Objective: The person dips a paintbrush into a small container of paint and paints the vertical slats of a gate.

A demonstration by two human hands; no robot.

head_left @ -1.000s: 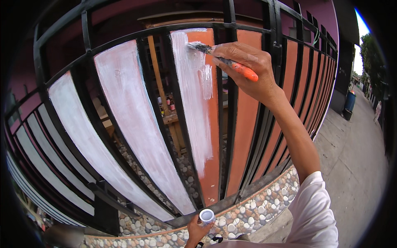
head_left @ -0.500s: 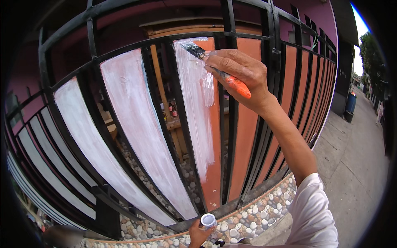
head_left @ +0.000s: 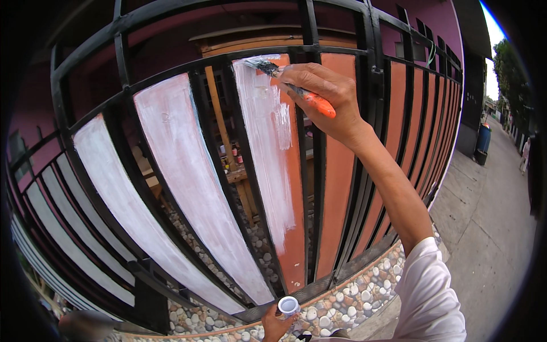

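My right hand is raised and grips a paintbrush with an orange handle. Its bristles touch the top of an orange fence slat that is partly covered in white paint. Low at the frame's bottom edge, my left hand holds a small white paint container. To the left, several slats are painted white. To the right, the slats remain orange, set in a black metal frame.
A pebble-faced base runs under the fence. Behind the bars stand a wooden table with small bottles and a purple wall. A concrete pavement stretches to the right, with a blue bin far off.
My right hand has carried the brush upward along the slat to its top edge. The white paint reaches higher. My left hand stays low with the container.
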